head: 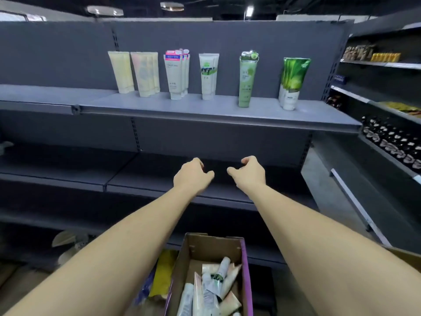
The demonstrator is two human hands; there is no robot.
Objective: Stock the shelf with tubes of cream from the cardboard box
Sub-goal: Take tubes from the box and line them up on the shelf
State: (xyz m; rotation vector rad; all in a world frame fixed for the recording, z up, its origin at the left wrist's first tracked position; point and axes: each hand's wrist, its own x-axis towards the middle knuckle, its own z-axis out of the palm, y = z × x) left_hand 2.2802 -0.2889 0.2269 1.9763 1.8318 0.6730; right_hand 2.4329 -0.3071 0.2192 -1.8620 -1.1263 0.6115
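Head view shows your left hand (193,173) and right hand (249,172) stretched out at mid-frame, fingers loosely curled and holding nothing, a small gap apart.

The cardboard box (211,249) sits at the bottom centre, below your forearms, with a jumble of cream tubes (213,286) lying crossed over one another inside. More tubes (176,75) stand cap-down in separate groups along the upper shelf (205,115), across the upper middle of the frame.

What could go wrong, as I judge it: the standing tubes are tall on narrow caps, so a knock from your wrist while you set a new one beside them would likely tip a whole group. Pulling one tube from the tangled pile could drag its neighbours over the box's low front edge. The tubes look smooth, so a loose pinch may slip.

The shelf boards are flat grey metal with a raised front lip; the shelf nearest your hands is dark and seems bare. The room is a dim shop aisle, with stocked shelving (387,137) at the right edge and ceiling lights along the top.
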